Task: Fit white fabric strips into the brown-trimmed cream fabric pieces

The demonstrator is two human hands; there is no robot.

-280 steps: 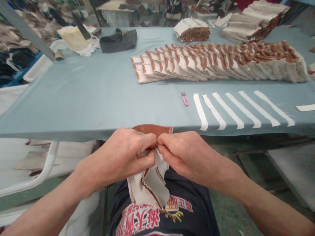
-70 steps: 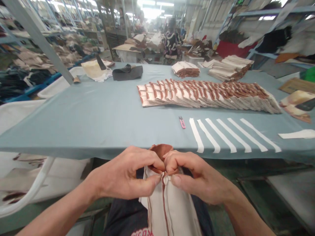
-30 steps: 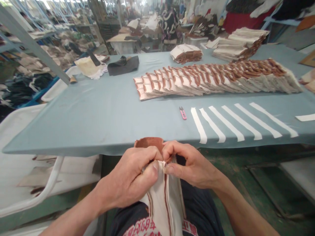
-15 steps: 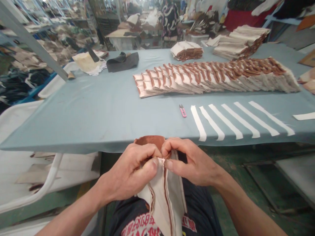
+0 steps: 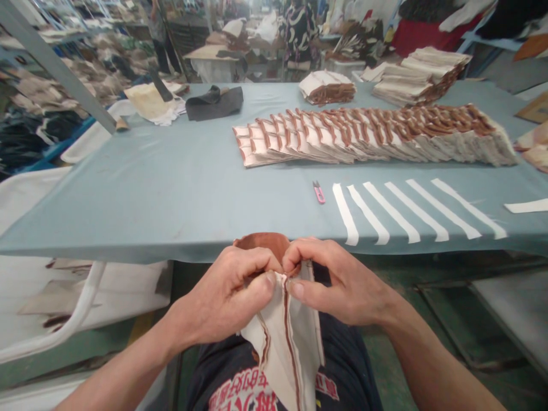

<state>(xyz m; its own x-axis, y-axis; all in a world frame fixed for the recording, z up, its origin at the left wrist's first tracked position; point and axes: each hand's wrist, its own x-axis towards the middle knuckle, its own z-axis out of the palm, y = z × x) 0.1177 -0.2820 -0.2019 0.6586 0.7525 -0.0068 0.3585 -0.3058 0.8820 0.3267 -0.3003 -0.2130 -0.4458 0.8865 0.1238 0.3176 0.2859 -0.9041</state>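
Note:
My left hand (image 5: pixel 222 297) and my right hand (image 5: pixel 338 282) meet below the table's front edge, both closed on the top of a white and brown leather piece (image 5: pixel 286 348). The piece hangs down over my lap, its white lining facing me with brown seams running down it. A brown folded edge (image 5: pixel 263 242) shows above my fingertips. Both thumbs press the piece on either side of the middle seam.
On the grey-blue table (image 5: pixel 171 188) lies a long fanned row of similar pieces (image 5: pixel 368 134), several white strips (image 5: pixel 398 211) and a small pink snipper (image 5: pixel 318 193). Stacks of pieces (image 5: pixel 327 88), a dark cloth (image 5: pixel 214 103) and a person stand behind. White bins (image 5: pixel 64 297) sit at the left.
My hands stay pinched on the piece's top edge and shift only slightly. The view has tilted a little, otherwise nothing on the table moved.

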